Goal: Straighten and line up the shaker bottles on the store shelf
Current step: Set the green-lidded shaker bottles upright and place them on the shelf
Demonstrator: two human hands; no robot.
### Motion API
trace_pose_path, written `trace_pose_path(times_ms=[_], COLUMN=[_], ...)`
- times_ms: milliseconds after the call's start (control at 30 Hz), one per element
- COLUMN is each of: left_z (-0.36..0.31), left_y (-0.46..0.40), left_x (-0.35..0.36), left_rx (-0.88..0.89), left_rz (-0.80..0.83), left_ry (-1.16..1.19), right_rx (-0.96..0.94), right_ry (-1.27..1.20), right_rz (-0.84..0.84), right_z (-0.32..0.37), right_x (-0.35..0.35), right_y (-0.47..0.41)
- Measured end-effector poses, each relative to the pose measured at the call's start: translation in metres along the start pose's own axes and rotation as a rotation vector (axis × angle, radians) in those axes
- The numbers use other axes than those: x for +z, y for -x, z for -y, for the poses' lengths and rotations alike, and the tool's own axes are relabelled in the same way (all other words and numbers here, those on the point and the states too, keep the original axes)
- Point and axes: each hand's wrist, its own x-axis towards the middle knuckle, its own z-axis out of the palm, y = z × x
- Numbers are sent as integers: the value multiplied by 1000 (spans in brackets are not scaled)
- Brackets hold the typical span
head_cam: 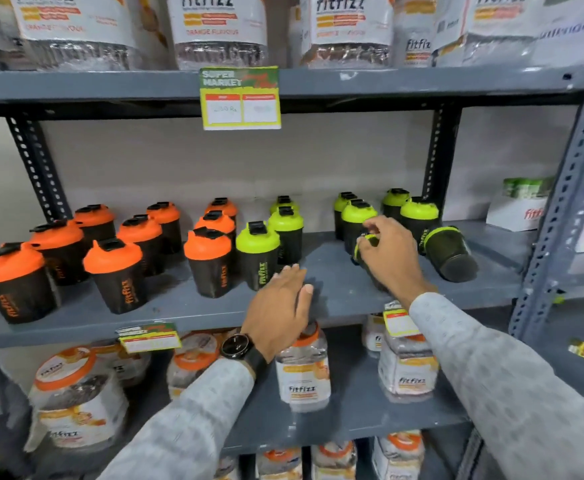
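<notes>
Green-lidded shaker bottle (pixel 365 247) gripped by right hand (pixel 389 254) fingers, left hand (pixel 278 306) flat, open

Orange-lidded shakers (pixel 117 275) upright; green-lidded shaker (pixel 451 252) toppled.

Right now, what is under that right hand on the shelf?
The right hand grips a green-lidded shaker bottle. Only its lid edge and some dark body show; the hand covers the rest, so its exact tilt is unclear.
</notes>
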Motion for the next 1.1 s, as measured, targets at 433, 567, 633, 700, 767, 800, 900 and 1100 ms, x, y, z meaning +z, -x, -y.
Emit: trace_pose_path(times_ms=[433, 567, 633, 700, 767, 800, 900, 1100], left_z=[-46, -36, -33, -31, -28, -27, -25, -20], left_y=[-34, -33, -33, -33, -33, -33, -34, -34], left_x=[30, 36, 40, 44, 46, 47, 50, 55], left_rx=[-228, -211, -208, -209, -208, -205, -197, -194], left_rz=[304, 306, 291, 278, 273, 270, 257, 237], left_ry=[-328, -313, -313, -310, -306, -305, -299, -304], right_rx=[813, 829, 806, 747, 669, 625, 490, 276], right_ry=[-469, -559, -606, -659, -709, -706, -590, -528], right_rz=[598, 576, 521, 457, 365, 318, 230, 135], right_z=[-60, -61, -56, -51, -47, -46, -49, -62], right_x=[-11, -8, -9, -12, -12, -11, -8, 10], right_y=[-41, -43, -45, -46, -45, -43, -30, 4])
